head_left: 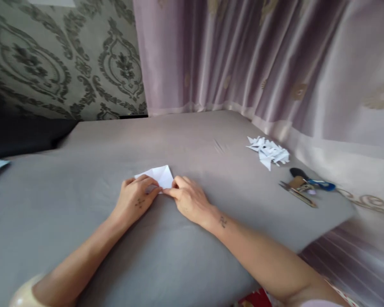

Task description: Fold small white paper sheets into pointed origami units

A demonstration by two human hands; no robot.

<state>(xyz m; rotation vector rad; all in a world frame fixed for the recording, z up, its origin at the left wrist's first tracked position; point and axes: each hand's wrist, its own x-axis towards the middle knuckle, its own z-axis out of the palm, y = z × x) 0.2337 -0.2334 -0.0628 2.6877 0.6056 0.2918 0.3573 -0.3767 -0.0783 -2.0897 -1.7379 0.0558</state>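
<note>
Between one left hand (pixel 137 196) and one right hand (pixel 190 198), one white paper (pixel 162 174).

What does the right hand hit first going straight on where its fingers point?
The white paper at the fingertips of the right hand, then likely the fingers of the left hand. Whether it would push the paper or slide over it is unclear.
</note>
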